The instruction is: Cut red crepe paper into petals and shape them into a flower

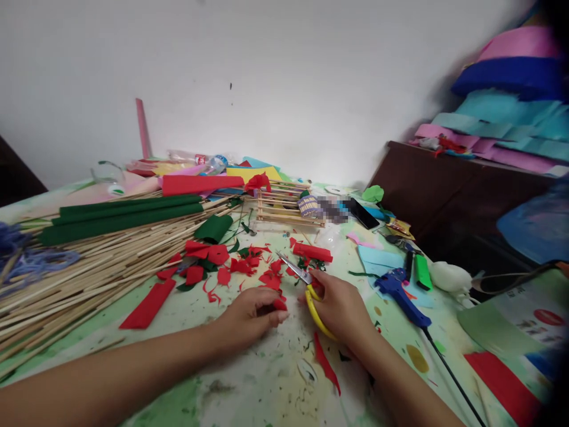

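My left hand (249,317) is closed, with a small piece of red paper (280,305) pinched between thumb and fingers. In my right hand (344,308) is a pair of scissors (316,314) with yellow handles, its metal blades pointing away and to the left. Both hands are low over the table, a short gap between them. Just beyond them lie many red paper scraps (242,265), with some dark green bits mixed in. A red paper strip (149,303) is left of my left hand, and a thin red offcut (326,365) lies below my right.
Thin wooden sticks (111,255) cover the table's left, with dark green paper rolls (124,216) on top. A small stick frame (284,210) stands at the back. To the right are a blue glue gun (402,293) with its cord, a green lighter (422,273) and a phone (363,214).
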A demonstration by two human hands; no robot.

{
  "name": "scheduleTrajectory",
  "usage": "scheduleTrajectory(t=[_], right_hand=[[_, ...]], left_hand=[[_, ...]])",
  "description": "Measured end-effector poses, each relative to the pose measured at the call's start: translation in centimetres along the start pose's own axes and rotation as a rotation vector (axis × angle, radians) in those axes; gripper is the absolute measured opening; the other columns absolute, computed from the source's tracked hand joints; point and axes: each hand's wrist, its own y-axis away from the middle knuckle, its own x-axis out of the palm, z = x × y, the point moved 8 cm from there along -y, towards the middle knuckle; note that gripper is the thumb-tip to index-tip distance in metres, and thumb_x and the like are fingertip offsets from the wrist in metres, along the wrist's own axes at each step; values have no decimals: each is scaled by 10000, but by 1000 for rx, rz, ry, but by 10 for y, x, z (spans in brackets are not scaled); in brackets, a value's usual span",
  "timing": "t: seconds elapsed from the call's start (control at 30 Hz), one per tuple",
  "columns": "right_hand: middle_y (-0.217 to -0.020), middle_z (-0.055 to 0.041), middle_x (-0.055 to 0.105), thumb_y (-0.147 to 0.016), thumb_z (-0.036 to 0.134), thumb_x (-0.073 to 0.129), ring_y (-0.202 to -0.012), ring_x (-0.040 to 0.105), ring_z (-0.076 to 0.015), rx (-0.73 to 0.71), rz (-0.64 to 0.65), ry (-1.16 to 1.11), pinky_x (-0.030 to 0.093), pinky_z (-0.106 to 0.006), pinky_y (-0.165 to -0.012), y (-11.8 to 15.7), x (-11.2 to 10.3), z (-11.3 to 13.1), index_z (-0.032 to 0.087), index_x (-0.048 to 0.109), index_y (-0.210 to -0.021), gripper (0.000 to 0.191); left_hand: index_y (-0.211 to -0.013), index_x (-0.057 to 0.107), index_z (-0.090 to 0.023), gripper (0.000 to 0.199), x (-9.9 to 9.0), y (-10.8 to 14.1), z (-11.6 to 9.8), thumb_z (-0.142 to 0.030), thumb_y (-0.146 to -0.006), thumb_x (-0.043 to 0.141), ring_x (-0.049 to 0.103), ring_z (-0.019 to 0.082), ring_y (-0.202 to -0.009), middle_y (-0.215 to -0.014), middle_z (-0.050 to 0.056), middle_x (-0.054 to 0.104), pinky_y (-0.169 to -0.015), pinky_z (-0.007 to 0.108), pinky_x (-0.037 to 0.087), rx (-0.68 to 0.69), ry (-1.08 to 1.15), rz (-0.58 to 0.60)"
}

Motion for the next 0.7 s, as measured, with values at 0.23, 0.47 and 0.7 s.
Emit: scheduleTrajectory(t=[0.23, 0.47, 0.7], right_hand=[[-776, -1, 640, -695, 337, 713, -692, 540, -165, -76, -3, -37, 270, -225, -566, 0, 3, 6, 242, 619, -900, 245], [-769, 12, 620, -659, 311, 754, -693, 531, -153, -112, -27, -64, 273, -219, -572, 0, 3, 6, 238, 596, -853, 260], [-758, 1, 620, -714, 313, 690, -711, 543, -163, -107, -42, -58, 282, -221, -568, -1, 2, 6, 228, 608, -845, 176]], left_hand=[[-741, 684, -168, 197, 0, -2, 1, -305, -815, 563, 579, 146, -688, -718, 27, 636, -648, 246, 446, 40, -19, 5], [-730, 683, -188, 94, 2, -3, 16, -255, -745, 619, 599, 152, -656, -688, 12, 669, -607, 238, 458, -84, 79, -4], [-736, 615, -186, 131, -6, 0, 32, -303, -713, 668, 632, 159, -673, -713, 3, 653, -600, 247, 493, -266, 361, -155]])
